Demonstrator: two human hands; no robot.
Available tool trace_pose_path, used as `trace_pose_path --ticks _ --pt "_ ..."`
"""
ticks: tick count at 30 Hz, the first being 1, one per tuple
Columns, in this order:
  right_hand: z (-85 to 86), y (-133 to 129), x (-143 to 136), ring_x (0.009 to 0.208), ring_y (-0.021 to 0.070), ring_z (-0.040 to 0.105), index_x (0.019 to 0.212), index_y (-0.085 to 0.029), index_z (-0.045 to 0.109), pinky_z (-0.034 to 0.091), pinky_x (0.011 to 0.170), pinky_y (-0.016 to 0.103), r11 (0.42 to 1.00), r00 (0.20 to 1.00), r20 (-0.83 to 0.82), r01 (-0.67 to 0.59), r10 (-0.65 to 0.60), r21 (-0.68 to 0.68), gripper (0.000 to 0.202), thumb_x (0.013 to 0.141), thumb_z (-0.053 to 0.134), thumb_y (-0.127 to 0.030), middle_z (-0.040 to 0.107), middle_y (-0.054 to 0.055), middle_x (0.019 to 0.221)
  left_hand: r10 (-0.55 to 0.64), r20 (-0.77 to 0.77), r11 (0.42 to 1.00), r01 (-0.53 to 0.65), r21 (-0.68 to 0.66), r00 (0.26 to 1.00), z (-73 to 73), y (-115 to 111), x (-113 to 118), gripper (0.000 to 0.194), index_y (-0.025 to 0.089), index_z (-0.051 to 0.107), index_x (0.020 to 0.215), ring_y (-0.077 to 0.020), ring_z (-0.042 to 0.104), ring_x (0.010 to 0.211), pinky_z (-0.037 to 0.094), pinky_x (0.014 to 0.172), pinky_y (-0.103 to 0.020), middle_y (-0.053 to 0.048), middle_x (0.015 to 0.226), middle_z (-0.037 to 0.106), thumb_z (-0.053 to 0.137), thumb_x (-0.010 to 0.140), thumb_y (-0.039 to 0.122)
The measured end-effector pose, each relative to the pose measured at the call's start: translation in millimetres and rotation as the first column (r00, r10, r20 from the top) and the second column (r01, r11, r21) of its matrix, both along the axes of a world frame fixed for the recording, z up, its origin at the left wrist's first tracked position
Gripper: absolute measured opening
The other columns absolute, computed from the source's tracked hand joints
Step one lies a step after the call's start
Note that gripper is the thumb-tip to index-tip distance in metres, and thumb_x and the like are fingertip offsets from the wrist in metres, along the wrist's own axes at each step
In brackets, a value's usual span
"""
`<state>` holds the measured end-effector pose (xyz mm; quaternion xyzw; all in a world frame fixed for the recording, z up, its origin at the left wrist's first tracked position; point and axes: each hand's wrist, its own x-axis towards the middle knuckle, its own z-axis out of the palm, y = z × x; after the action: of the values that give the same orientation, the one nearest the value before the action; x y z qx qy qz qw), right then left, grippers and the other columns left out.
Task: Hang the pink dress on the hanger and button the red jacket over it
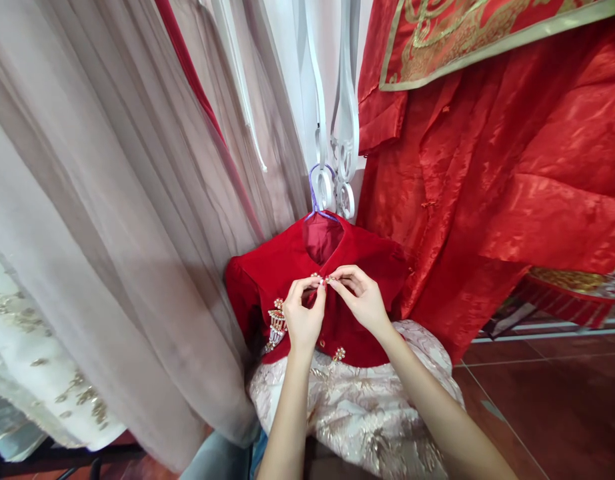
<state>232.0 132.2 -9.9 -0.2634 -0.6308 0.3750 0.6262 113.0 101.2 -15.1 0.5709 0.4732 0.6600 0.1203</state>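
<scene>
Landmark: the red jacket [332,323], hung in front of us from a purple hanger [313,190] above its neckline. The hanger spreads the shoulders, which we judge is why the front lies fairly flat for fine work.

Hands: our left hand [305,313] and right hand [363,297] meet just below the jacket's neckline, fingertips nearly touching, both pinched on a small beaded trim [330,280] at the front opening. Fingertip grip rather than palm, presumably because the piece is small; exact contact partly hidden by the fingers.

Also noted: a tasselled ornament [276,323] on the jacket, beside our left hand; a flower ornament [339,354] near its lower edge. Beneath the jacket, patterned cloth [352,410]; to its left, pale drapery [107,200]; to its right, red satin [447,227].
</scene>
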Motion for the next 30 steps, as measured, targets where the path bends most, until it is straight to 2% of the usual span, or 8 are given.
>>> trace_pose_path --ticks 6,10,16,24,30 --pt "2.5 -0.8 0.9 0.088 0.0164 0.062 0.084 -0.022 0.062 0.055 0.083 0.032 0.994 0.996 0.054 0.061 -0.066 0.086 0.007 0.083 0.061 -0.028 0.060 0.003 0.090 -0.102 0.051 0.994 0.104 -0.036 0.993 4.4 -3.2 -1.5 0.017 0.016 0.064 0.094 -0.0161 0.067 0.088 0.055 0.085 -0.033 -0.007 0.095 0.068 0.062 0.079 0.023" --pt "4.0 -3.1 0.7 0.089 0.0172 0.062 0.085 -0.022 0.063 0.057 0.082 0.034 0.991 0.993 0.084 0.079 -0.088 0.105 0.008 0.084 0.059 -0.029 0.060 0.004 0.092 -0.085 0.092 0.995 0.089 -0.039 0.992 4.0 -2.9 -1.0 0.017 0.015 0.066 0.090 -0.0165 0.068 0.086 0.057 0.083 -0.033 -0.006 0.091 0.070 0.066 0.076 0.025" --pt "4.6 -8.0 1.3 0.090 0.0180 0.061 0.086 -0.024 0.063 0.059 0.080 0.035 0.985 0.986 0.116 0.104 -0.120 0.136 0.009 0.086 0.056 -0.030 0.060 0.005 0.093 -0.049 0.067 0.998 0.051 -0.030 0.997 1.3 -1.7 -2.2 0.015 0.017 0.069 0.089 -0.0172 0.068 0.085 0.057 0.082 -0.033 -0.006 0.090 0.071 0.064 0.077 0.025" --pt "3.4 -8.6 0.1 0.090 0.0172 0.062 0.089 -0.024 0.066 0.060 0.078 0.032 0.979 0.982 0.111 0.136 -0.154 0.150 0.010 0.086 0.058 -0.028 0.060 0.004 0.094 -0.093 0.107 0.991 0.102 -0.087 0.990 3.7 -3.8 -6.0 0.017 0.017 0.072 0.090 -0.0162 0.070 0.078 0.060 0.076 -0.030 -0.005 0.088 0.074 0.066 0.076 0.025" --pt "0.1 -9.0 -3.8 0.088 0.0177 0.062 0.088 -0.024 0.065 0.060 0.077 0.033 0.967 0.973 0.073 0.206 -0.219 0.153 0.009 0.085 0.059 -0.029 0.061 0.004 0.093 -0.089 0.077 0.993 0.094 -0.071 0.993 4.2 -3.3 -6.0 0.018 0.017 0.073 0.090 -0.0172 0.071 0.075 0.060 0.076 -0.032 -0.004 0.087 0.074 0.068 0.074 0.024"
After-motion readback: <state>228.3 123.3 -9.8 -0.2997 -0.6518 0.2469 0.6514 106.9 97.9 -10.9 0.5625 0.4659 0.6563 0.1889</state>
